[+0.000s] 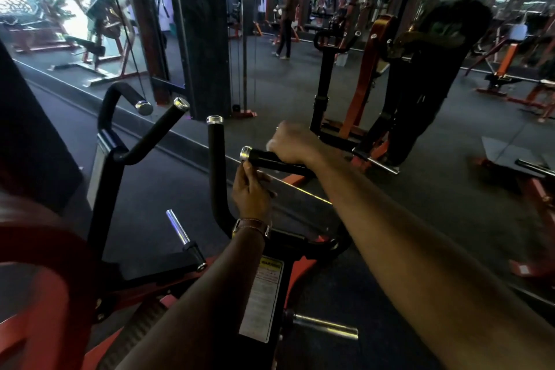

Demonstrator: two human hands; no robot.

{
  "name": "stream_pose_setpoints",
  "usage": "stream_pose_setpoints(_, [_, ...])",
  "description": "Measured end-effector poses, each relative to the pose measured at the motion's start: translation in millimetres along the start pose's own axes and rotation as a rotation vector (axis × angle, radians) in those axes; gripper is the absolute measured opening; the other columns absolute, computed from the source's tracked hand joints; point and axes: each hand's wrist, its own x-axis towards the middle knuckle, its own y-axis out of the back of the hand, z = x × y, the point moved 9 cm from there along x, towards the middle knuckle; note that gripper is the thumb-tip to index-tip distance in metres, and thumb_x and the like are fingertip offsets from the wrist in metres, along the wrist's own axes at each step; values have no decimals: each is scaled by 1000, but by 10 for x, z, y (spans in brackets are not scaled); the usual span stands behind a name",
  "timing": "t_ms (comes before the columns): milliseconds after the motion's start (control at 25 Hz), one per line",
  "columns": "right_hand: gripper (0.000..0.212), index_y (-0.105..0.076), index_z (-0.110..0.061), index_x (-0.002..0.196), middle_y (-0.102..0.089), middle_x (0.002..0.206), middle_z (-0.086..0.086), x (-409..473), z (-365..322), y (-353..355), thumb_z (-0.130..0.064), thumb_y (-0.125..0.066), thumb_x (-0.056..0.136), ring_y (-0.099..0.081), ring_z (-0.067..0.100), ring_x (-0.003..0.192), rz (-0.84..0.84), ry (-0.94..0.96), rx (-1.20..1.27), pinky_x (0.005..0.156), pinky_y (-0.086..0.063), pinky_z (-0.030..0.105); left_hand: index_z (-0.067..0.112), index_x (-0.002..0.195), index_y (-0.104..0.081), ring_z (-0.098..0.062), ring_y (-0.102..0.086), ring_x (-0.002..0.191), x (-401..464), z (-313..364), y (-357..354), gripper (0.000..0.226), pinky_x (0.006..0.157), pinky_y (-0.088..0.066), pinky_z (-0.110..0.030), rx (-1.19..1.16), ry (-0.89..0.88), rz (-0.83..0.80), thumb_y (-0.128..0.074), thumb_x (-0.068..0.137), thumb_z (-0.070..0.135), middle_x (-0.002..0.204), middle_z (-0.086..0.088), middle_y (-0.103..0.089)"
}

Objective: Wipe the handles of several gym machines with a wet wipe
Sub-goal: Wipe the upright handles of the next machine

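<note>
Fingers of the right hand (289,141): curled over the top of a horizontal handle (270,161), gripping it, with a pale scrap that looks like the wet wipe (268,146) showing at the knuckle edge, mostly hidden. Fingers of the left hand (250,189): raised from below, thumb and fingertips pinching the handle just behind its end cap (245,154). Handle: black, matte, cylindrical sleeve, rubbery by the look; cap polished metal, round. Step in hand, by judgement: wiping this handle, the left hand steadying it. Next move likely calls for drawing the wipe along the sleeve toward the cap, then shifting to the upright handle (215,153) just left of the horizontal one. Further left of it: two angled black grips (159,129), same chrome caps. Below the handle: red and black machine frame with a warning label (262,297) and chrome plate pegs (326,327). Beyond it: dark rubber floor (435,189), wall mirror.
</note>
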Motion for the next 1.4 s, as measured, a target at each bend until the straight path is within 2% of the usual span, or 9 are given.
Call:
stream_pose_setpoints(200, [19, -71, -6, 92, -71, 86, 10, -187, -390, -156, -17, -56, 94, -67, 22, 75, 164, 248, 74, 66, -54, 32, 17, 106, -65, -3, -59, 57, -23, -12, 24, 25, 45, -49, -21, 10, 20, -56, -41, 108, 22, 73, 3, -61])
stream_pose_setpoints(320, [20, -74, -6, 107, -73, 100, 8, -330, -181, 35, -9, -58, 95, -67, 16, 84, 182, 319, 16, 65, -46, 9, 6, 115, -62, -8, -59, 57, -7, -27, 25, 28, 43, -46, -21, 2, 15, -80, -41, 108, 23, 71, -3, -61])
stream_pose_setpoints(560, [38, -62, -1, 128, -59, 135, 20, -651, -463, -476, -11, -57, 92, -58, 34, 124, 413, 684, -366, 101, -51, 43, 21, 110, -68, -7, -68, 88, 1, -11, -13, 30, 76, -56, -27, -14, 22, -116, -49, 101, -1, 92, 9, -74])
stream_pose_setpoints(760, [44, -59, 3, 130, -52, 142, 23, -964, -205, -316, -8, -35, 95, -53, 35, 130, 439, 892, -657, 105, -47, 42, 0, 116, -62, -4, -65, 67, 38, -110, 53, 31, 57, -52, -19, -2, 59, -112, -39, 98, -12, 77, 8, -70])
stream_pose_setpoints(880, [46, -59, 6, 129, -52, 140, 26, -926, -147, -369, -8, -30, 95, -53, 39, 129, 430, 858, -665, 105, -47, 46, -4, 115, -62, -10, -64, 70, 38, -101, 56, 28, 60, -53, -26, 0, 49, -90, -41, 98, -9, 82, -3, -69])
stream_pose_setpoints(1040, [44, -64, 3, 124, -56, 138, 23, -798, -403, -475, -11, -36, 94, -55, 37, 127, 414, 889, -659, 106, -47, 45, 25, 107, -73, -26, -66, 109, 18, -59, 35, 33, 93, -51, -40, -72, 36, -100, -48, 98, 5, 118, -11, -71])
stream_pose_setpoints(1160, [50, -66, -1, 122, -58, 136, 18, -909, -182, -253, -19, -30, 94, -58, 29, 126, 368, 815, -465, 103, -48, 40, 14, 95, -64, -8, -65, 68, 2, -17, 77, 24, 61, -53, -26, -11, -25, -74, -44, 103, 4, 80, 2, -71])
stream_pose_setpoints(1240, [42, -71, -5, 116, -66, 127, 12, -882, -11, -7, -13, -39, 91, -64, 22, 117, 351, 637, -211, 99, -52, 35, 10, 97, -59, -10, -60, 53, -26, 31, 91, 19, 45, -48, -21, 38, -58, -29, -42, 106, 7, 75, -14, -67])
stream_pose_setpoints(1400, [15, -75, -7, 93, -75, 94, 8, -169, 56, 147, -13, -61, 90, -71, 20, 84, 63, 89, 38, 66, -52, 26, 6, 105, -61, -7, -57, 55, -18, 19, 66, 19, 47, -47, -18, 139, -76, -16, -47, 106, 19, 77, -18, -61])
